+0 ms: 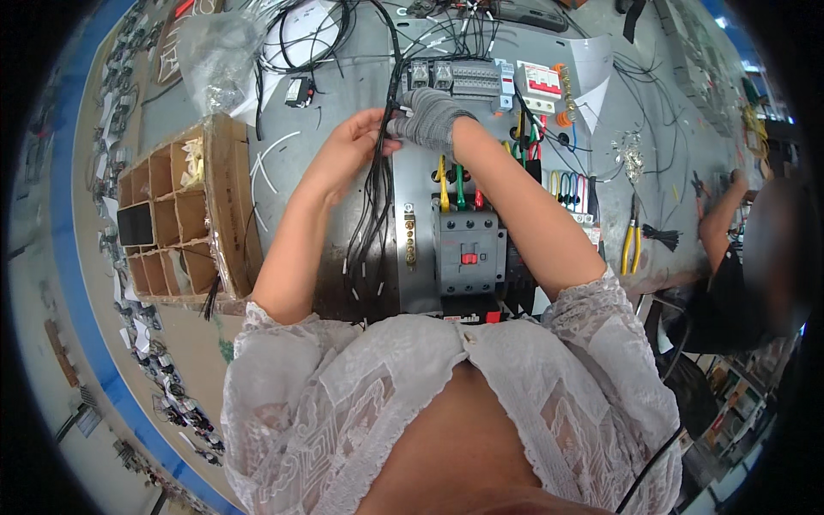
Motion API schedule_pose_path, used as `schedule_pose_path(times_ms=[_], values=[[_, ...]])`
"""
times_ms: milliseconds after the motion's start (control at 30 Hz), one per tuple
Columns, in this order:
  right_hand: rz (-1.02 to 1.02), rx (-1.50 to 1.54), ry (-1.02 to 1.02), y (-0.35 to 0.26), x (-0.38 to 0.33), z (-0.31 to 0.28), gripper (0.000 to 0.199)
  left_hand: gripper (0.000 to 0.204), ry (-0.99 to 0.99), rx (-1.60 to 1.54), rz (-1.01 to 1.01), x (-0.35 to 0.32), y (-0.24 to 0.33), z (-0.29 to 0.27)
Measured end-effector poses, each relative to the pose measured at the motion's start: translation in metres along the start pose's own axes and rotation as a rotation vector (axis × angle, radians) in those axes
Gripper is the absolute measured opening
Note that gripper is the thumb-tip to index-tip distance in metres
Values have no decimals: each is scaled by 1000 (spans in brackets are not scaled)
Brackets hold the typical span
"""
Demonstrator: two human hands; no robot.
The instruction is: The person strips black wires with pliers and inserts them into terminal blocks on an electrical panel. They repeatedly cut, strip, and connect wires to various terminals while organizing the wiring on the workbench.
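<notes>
Both hands meet at the far end of a grey metal panel (421, 257) lying on the bench (343, 77), and both are closed on the same bundle of black wires (371, 215). The bare left hand (348, 150) pinches the bundle near its top, while the right hand (429, 120), in a grey knit glove, grips it just beside the left — right below a row of grey terminal blocks (463, 79) at the far edge of the panel. From the hands the wires hang toward the near side along the panel's left part, their white-tipped ends fanned out loose. They look light and limp, likely to slip apart or tangle, so the best hold is probably around the gathered bunch close to the hands, not at the thin ends. Near the panel's middle sits a grey contactor (468, 245) with yellow, green and red wires above it. A cardboard box with compartments (176, 210) stands to the left; yellow-handled pliers (631, 240) lie to the right.
</notes>
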State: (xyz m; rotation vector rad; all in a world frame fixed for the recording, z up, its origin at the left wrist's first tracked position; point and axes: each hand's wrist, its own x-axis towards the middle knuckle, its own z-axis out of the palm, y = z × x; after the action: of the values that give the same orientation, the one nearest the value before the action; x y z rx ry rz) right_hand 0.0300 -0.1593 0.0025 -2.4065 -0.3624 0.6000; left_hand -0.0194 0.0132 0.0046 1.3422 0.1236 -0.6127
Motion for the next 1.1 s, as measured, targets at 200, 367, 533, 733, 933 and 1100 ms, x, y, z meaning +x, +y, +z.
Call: schedule_pose_path(times_ms=[200,367,533,733,933,1100], values=[[11,74,-89,-2,5,-5,46,9,227,1071,502,2,5,-5],[21,39,-82,-9,3,-11,56,9,332,1522,626,-14,28,14],[-36,86,-85,3,8,-2,51,17,203,1247,380,-37,45,35],[78,522,-212,-5,6,-2,30,25,161,1409,228,-71,24,68],[195,445,-186,-19,-11,-20,29,25,307,1102,90,-170,77,16],[59,366,-238,-10,9,2,27,16,976,845,50,-319,121,-17]])
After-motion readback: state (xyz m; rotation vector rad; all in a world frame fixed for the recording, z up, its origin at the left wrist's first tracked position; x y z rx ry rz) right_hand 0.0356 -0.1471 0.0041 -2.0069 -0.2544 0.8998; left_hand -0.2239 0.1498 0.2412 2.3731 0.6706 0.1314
